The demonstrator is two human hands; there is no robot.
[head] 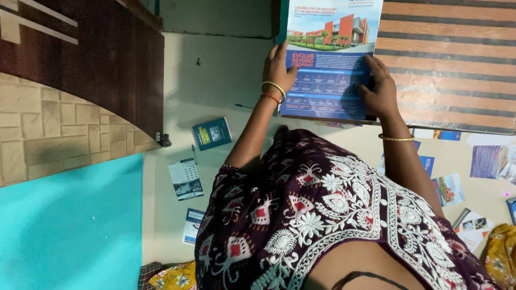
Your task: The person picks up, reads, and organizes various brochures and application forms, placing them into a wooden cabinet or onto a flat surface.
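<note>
- Left hand [277,67] on the left edge of the blue brochure [330,59], fingers together along the margin, thumb hidden behind.
- Right hand [379,88] flat on the lower right corner, fingers spread over the page.
- Brochure held up over the pale floor [215,70], beside the striped mat [451,64].
- Best gripped evenly at both edges, kept level to avoid creasing.
- Small blue booklet [212,133] and calendar card [185,179] lying apart to the left; more leaflets [449,188] scattered to the right.
- Open floor near the wooden door [113,59]; turquoise sheet [70,225] closing off the left.
</note>
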